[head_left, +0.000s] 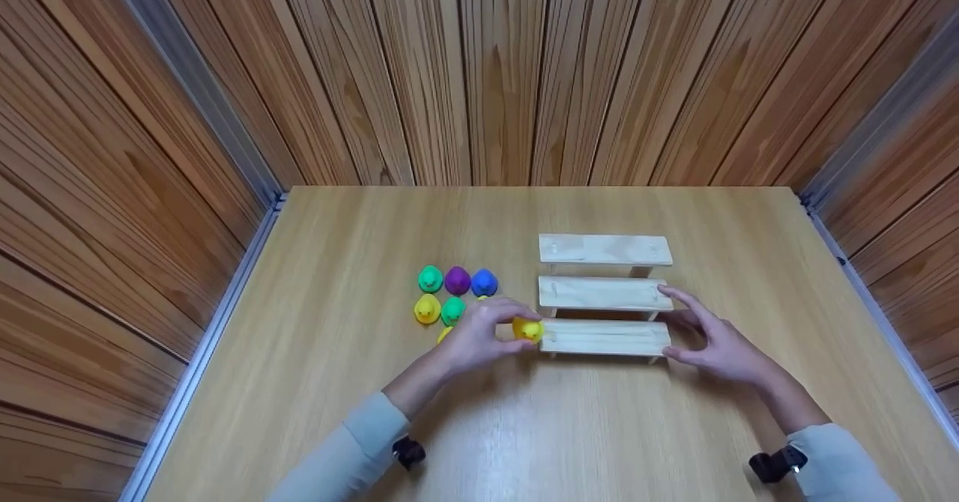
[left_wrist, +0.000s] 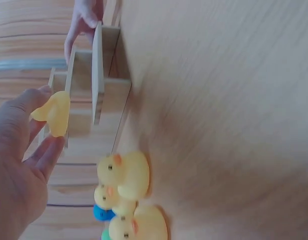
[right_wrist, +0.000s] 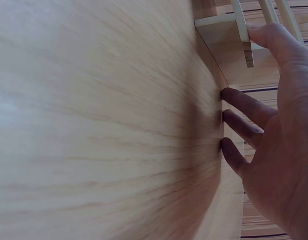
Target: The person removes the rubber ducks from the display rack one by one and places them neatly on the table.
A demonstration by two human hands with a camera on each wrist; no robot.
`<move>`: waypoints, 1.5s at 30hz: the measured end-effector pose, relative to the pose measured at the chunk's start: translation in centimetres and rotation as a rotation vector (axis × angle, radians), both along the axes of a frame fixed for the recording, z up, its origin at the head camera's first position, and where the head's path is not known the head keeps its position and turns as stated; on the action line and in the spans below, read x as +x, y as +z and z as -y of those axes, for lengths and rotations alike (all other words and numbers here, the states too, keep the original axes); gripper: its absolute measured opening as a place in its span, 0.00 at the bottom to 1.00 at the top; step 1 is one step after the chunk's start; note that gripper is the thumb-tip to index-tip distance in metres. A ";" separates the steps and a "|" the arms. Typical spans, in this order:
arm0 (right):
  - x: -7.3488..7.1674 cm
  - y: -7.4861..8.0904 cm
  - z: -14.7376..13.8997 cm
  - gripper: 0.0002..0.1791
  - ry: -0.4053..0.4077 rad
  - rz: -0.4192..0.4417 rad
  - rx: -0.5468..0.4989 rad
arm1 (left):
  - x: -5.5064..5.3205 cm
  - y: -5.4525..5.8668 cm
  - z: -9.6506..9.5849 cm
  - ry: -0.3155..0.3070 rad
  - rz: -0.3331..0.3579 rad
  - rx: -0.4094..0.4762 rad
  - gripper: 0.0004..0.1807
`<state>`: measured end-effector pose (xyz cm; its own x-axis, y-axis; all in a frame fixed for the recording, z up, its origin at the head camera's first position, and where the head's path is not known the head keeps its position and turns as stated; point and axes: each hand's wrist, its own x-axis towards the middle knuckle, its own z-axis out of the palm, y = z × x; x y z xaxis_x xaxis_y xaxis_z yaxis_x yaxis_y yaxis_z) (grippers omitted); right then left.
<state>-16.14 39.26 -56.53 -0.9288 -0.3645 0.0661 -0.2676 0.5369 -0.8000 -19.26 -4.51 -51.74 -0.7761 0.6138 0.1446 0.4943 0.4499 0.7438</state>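
Note:
My left hand (head_left: 479, 331) pinches a yellow rubber duck (head_left: 528, 330) between thumb and fingers, at the left end of the front step of a three-tier wooden stand (head_left: 605, 339). In the left wrist view the held duck (left_wrist: 57, 114) appears clear of the table, held by the fingertips. My right hand (head_left: 715, 348) is at the stand's right end, its fingers spread. Its thumb touches the front step's edge, and its index finger reaches the middle step (head_left: 599, 293). In the right wrist view, the other fingertips (right_wrist: 229, 145) rest on or just above the table.
Left of the stand, several rubber ducks stand in rows: green (head_left: 430, 279), purple (head_left: 458, 281), blue (head_left: 484, 282), yellow (head_left: 427, 309) and another green (head_left: 452, 311). My left hand partly hides further yellow ones. Wood-plank walls (head_left: 494, 75) border the table (head_left: 337, 262).

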 end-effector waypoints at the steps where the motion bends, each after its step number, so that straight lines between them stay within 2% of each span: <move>1: 0.0 0.0 0.0 0.54 0.003 0.000 -0.001 | -0.1 0.0 0.4 0.001 -0.001 -0.001 0.21; 10: -0.1 -0.1 0.0 0.55 0.016 -0.013 -0.019 | -0.5 0.1 3.7 0.038 0.030 0.029 0.21; 15: -0.2 0.0 0.3 0.54 0.001 0.015 -0.009 | -0.5 0.0 5.5 0.074 0.047 0.065 0.20; 24: -0.2 0.0 0.2 0.54 0.002 0.031 -0.001 | -0.6 -0.4 8.6 0.133 0.162 0.099 0.19; 29: -0.2 0.0 0.1 0.54 0.000 0.026 0.006 | -0.8 -0.5 10.0 0.161 0.172 0.121 0.19; 37: 0.0 0.1 -0.1 0.54 -0.010 0.036 0.021 | -0.8 -0.6 12.0 0.229 0.201 0.104 0.18; 45: 0.1 0.1 0.0 0.54 0.004 0.006 -0.012 | -0.4 -0.9 13.8 0.273 0.172 0.112 0.18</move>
